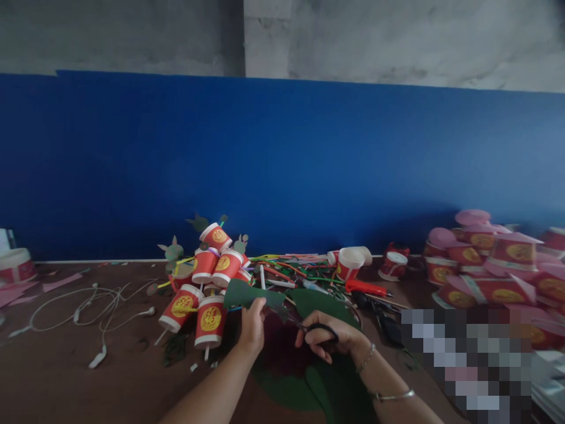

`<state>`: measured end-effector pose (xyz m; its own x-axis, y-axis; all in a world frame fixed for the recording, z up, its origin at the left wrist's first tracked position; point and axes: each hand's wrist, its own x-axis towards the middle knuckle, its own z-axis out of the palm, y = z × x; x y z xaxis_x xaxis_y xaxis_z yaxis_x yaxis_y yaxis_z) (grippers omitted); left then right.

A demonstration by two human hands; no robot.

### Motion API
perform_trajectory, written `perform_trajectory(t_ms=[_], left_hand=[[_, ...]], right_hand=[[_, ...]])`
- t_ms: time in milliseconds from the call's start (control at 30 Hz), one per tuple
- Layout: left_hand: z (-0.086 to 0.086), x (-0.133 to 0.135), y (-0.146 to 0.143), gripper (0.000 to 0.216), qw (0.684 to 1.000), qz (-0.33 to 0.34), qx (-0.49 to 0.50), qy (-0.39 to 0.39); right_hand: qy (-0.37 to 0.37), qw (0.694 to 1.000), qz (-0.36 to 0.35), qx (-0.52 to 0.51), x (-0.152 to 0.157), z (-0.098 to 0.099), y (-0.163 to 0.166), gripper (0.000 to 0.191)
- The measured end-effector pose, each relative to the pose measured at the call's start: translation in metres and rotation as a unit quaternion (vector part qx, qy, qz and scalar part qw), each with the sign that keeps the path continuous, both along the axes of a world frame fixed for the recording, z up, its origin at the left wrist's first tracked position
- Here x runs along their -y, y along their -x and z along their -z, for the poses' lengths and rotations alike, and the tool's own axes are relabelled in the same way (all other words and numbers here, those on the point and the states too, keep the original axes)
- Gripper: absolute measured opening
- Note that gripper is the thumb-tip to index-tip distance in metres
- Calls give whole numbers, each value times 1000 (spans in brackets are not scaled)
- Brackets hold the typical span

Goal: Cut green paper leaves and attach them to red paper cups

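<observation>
My left hand [253, 327] pinches a piece of dark green paper [247, 294] between thumb and fingers, holding it up over the table. My right hand [329, 335] is closed around the black handles of a pair of scissors [289, 318]. The blades point left and meet the right part of the green paper; whether they are parted I cannot make out. Below and beyond my hands lie more dark green sheets [326, 306] and a dark red round patch [285, 347]. Left of my left hand stands a stack of red paper cups [210, 321] with yellow print.
Coloured pipe cleaners [286, 265] lie at the back, with a red-handled tool [366, 287] and loose white cups [351, 262]. White earphones [99, 356] sprawl at left. Cups with pink paper [514, 253] pile up at right. A blue panel [282, 165] bounds the table.
</observation>
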<state>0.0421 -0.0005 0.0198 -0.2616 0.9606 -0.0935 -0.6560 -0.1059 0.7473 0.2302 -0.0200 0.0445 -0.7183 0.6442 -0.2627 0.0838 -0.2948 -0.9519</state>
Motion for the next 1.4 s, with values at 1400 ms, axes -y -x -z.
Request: perform_trajectory(t_ms=[1400], left_hand=[[18, -5, 5, 27, 987, 11, -157, 18]], right_hand=[[-76, 988, 132, -20, 8, -1, 31, 31]])
